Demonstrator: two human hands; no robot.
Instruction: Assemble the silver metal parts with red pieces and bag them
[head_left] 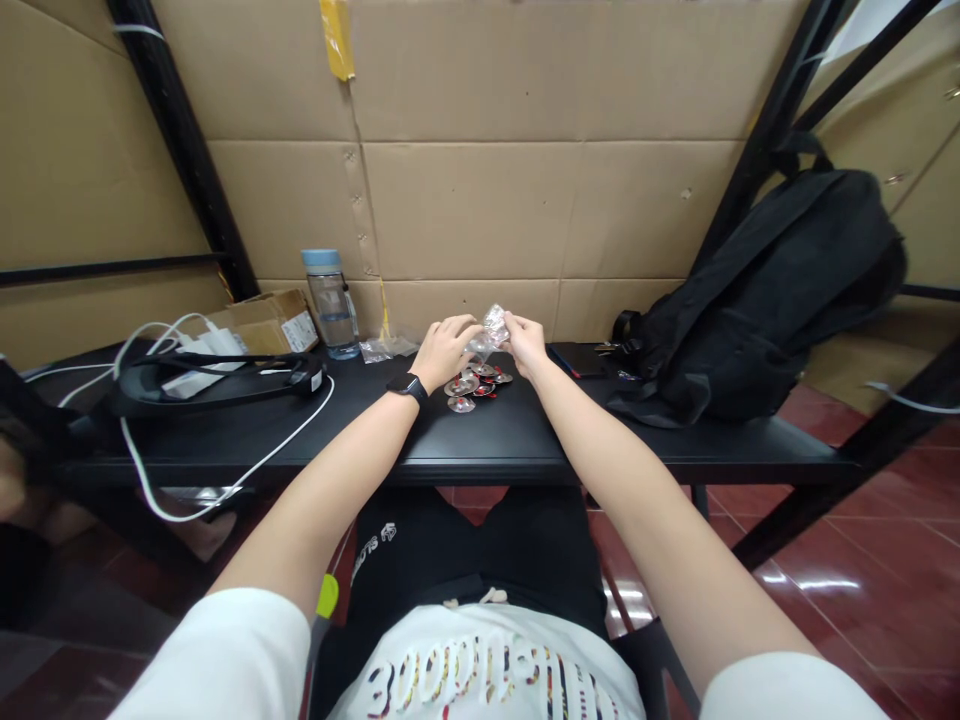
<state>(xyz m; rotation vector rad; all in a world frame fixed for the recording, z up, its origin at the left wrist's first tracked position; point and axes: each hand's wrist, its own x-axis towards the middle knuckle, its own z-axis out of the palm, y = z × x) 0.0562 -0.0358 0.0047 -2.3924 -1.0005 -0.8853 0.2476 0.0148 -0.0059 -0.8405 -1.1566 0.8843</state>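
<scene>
Over the middle of the black table, my right hand (527, 343) pinches a crinkled clear plastic bag (495, 322) between thumb and fingers. From the other side my left hand (448, 350), with a black watch on its wrist, has curled fingers at the bag's lower left part. Part of the bag is hidden behind these fingers. Just below both hands lies a small heap of round, shiny silver discs (461, 404) with red spots. What the discs are I cannot make out. More clear plastic packaging (379, 348) rests left of my left hand.
On the left stand a water bottle (332, 310) with a blue lid and a cardboard box (274, 322). A black looped headset-like object (217, 385) and white cables (289, 440) lie nearer. A black backpack (780, 290) leans at the right; cardboard walls (465, 200) close the back.
</scene>
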